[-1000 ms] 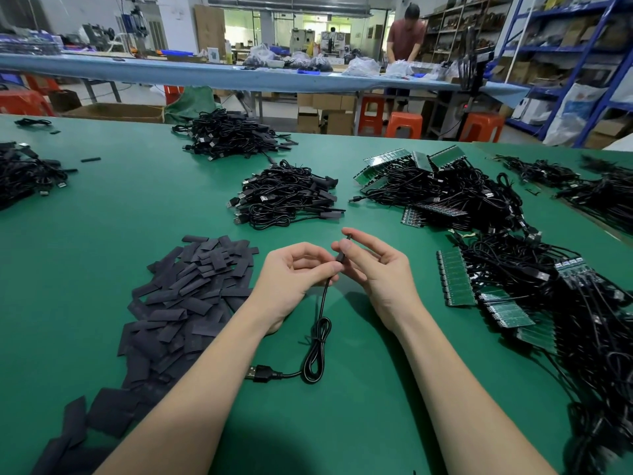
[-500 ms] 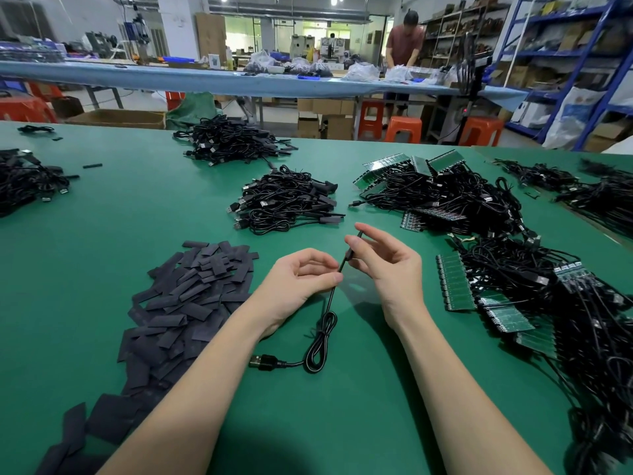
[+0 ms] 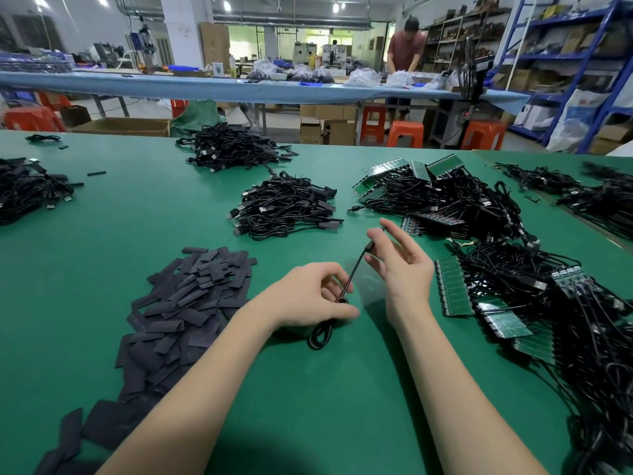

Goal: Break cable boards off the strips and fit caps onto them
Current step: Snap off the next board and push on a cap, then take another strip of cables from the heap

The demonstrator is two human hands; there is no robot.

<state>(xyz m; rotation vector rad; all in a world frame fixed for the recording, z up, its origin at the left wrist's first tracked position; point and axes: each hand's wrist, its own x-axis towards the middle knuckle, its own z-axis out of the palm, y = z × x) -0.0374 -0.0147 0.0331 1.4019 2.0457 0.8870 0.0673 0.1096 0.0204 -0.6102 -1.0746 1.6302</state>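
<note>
left hand (image 3: 308, 296) pinches a thin black cable (image 3: 354, 269) between thumb and fingers, just above its coiled loop on the green table (image 3: 102, 269). right hand (image 3: 400, 265) is half open, fingers spread, fingertips lightly holding the cable's upper end; whether a cap sits there is too small to tell. flat black caps (image 3: 191, 303) are heaped to the left, green board strips (image 3: 455, 289) with cables to the right, finished cables (image 3: 284, 204) beyond. this looks like the capping step; next likely calls for setting this cable aside.
</note>
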